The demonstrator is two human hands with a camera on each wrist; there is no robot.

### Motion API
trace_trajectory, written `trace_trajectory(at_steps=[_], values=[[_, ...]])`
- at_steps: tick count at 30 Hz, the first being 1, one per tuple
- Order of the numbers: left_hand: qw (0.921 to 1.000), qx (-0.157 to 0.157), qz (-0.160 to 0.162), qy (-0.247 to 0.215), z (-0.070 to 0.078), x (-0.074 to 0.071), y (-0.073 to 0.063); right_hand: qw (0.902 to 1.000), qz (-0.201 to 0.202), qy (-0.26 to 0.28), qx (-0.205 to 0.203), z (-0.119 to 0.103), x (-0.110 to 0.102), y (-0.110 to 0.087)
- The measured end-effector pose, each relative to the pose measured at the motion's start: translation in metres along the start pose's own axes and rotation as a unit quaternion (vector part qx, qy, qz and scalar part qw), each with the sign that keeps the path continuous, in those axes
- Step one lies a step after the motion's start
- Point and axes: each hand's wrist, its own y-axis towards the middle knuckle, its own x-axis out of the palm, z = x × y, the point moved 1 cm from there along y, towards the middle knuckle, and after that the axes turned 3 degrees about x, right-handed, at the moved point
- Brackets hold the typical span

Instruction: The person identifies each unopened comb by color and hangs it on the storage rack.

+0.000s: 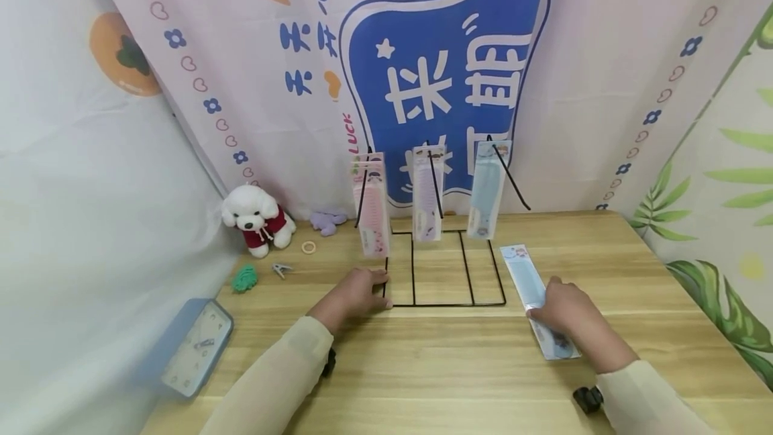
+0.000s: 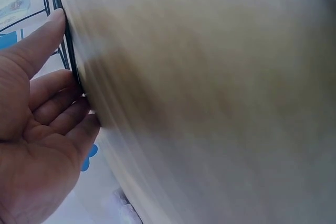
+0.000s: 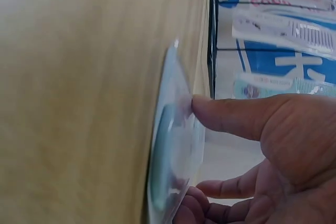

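Note:
A black wire display rack point(image 1: 414, 274) stands on the table, its hooks holding packaged combs: pink packs point(image 1: 374, 220) on the left, a purple pack point(image 1: 427, 200) in the middle, a blue pack point(image 1: 486, 193) on the right. My left hand point(image 1: 359, 293) rests on the left side of the rack's base, thumb and fingers spread apart against the wire. Right of the rack, another packaged blue comb point(image 1: 524, 277) lies slanted on the table. My right hand point(image 1: 564, 307) grips that pack by its edges, thumb on one side, fingers on the other; its lower part is partly covered.
A white plush dog point(image 1: 253, 217), a purple toy point(image 1: 327, 221), a wooden ring point(image 1: 308, 247), a grey clip point(image 1: 281, 270) and a green coil point(image 1: 244, 278) lie at the back left. Nearer, a blue-rimmed clear box point(image 1: 196, 348) stands at the left edge. Printed curtains hang behind.

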Motion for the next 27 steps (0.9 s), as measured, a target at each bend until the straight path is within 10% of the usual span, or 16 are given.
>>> trace_trajectory(at_steps=[11, 27], values=[[1.0, 0.002, 0.005, -0.002, -0.002, 0.0, -0.002, 0.9989, -0.033, 0.026, 0.021, 0.007, -0.004, 0.007], [1.0, -0.005, 0.006, -0.005, 0.001, 0.0, -0.002, 0.9869, 0.066, 0.139, -0.05, 0.037, -0.043, 0.007]])
